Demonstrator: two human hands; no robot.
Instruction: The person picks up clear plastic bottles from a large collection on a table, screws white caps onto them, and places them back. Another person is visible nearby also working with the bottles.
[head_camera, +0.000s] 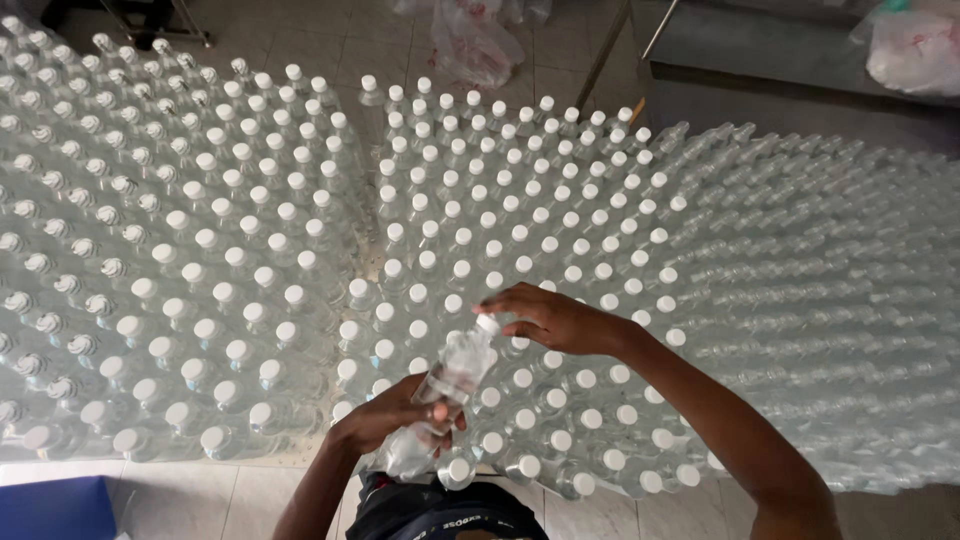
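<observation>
A pale tiled floor (200, 495) is showing along the bottom of the frame, and nearly everything above it is being taken up by a sea of clear plastic bottles. The standing bottles (250, 250), each topped by a small round white cap, are packing the left and middle in tight rows; the lying bottles (820, 300) are stacked on their sides across the right, their ribbed clear walls catching the light. A blue box (50, 508) is peeking in at the lower left corner, and crumpled plastic bags (470, 40) are sitting at the top by a metal table leg (605, 55).

Seen from the head camera, the person is holding one clear bottle (445, 395) low in the centre of the frame, above the front rows. Its long axis is running diagonally, base toward the lower left, neck toward the upper right. The left hand (395, 415) is wrapping closed around the lower body of the bottle, gripping it. The right hand (550, 320) is sitting just up and right of it, fingers curled and pinching at the white cap (488, 324), so the cap end is lying nearer the right hand and the base nearer the left. The bottle looks smooth, thin-walled and glossy.
</observation>
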